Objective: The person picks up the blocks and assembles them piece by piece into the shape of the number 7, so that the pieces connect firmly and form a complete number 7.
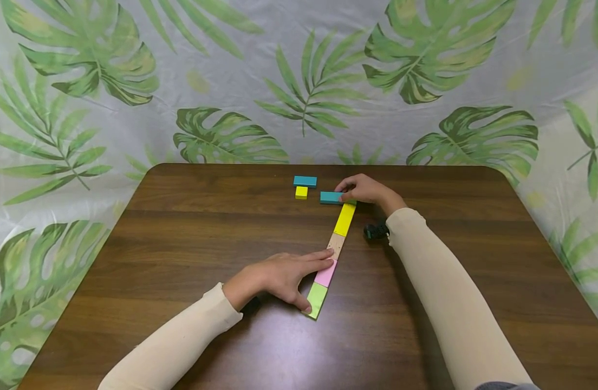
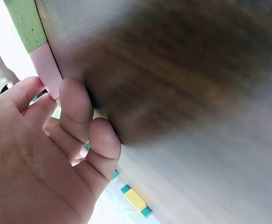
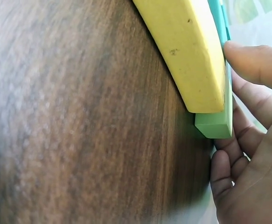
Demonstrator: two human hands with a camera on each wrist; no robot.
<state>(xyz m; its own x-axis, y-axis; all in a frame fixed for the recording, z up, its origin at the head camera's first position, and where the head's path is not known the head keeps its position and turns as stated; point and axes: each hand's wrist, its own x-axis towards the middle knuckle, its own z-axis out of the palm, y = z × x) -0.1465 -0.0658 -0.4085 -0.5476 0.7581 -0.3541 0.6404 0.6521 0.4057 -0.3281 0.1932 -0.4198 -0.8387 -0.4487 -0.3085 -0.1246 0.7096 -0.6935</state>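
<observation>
Nearest, the left hand (image 1: pixel 285 273) lies spread, thumb on the lime-green block (image 1: pixel 317 301), fingertips on the pink block (image 1: pixel 325 275) and bare-wood block (image 1: pixel 335 245); light, even pressure should hold the row straight; past the yellow block (image 1: pixel 345 219), at the row's far end, the right hand (image 1: pixel 368 192) pinches the teal block (image 1: pixel 330 197), best guided gently; the right wrist view bares a mint-green block (image 3: pixel 215 126), mostly covered in the head view.

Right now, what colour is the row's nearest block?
The nearest block is light green, clearest in the head view.
</observation>
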